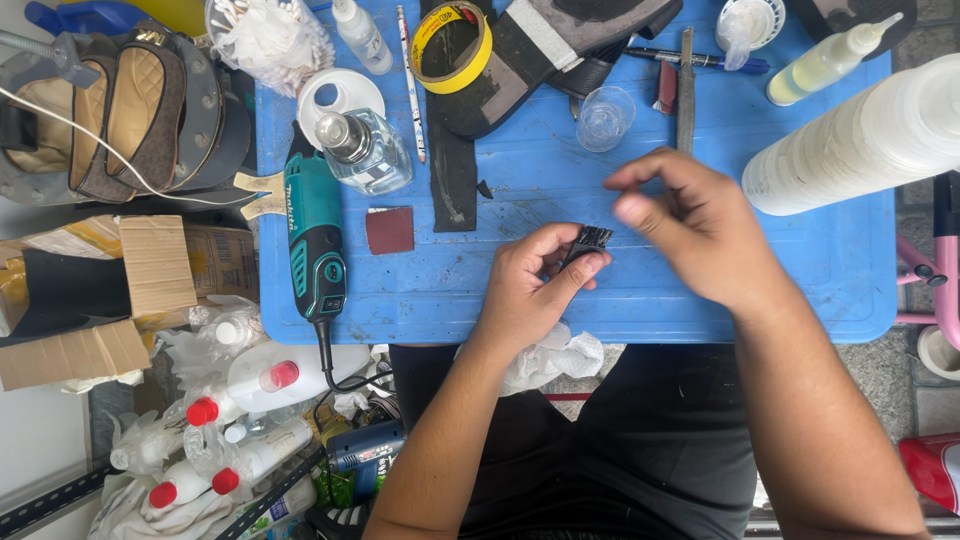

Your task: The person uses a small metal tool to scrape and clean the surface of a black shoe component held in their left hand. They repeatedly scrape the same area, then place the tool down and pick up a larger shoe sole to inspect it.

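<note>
My left hand (530,285) grips a small black ridged piece (590,240) between thumb and fingers, just above the near part of the blue table top (820,290). A crumpled white tissue (555,358) pokes out under that hand at the table's edge. My right hand (690,225) hovers just right of the black piece, fingers curled, thumb and forefinger pinched together with nothing visible in them. It does not touch the piece.
On the blue top lie a teal power tool (315,240), a glass bottle (365,150), a brown sandpaper square (389,230), a black strip (452,170), yellow tape (452,45), a clear cup (605,118) and white bottles (860,140). Cardboard boxes and red-capped bottles crowd the left floor.
</note>
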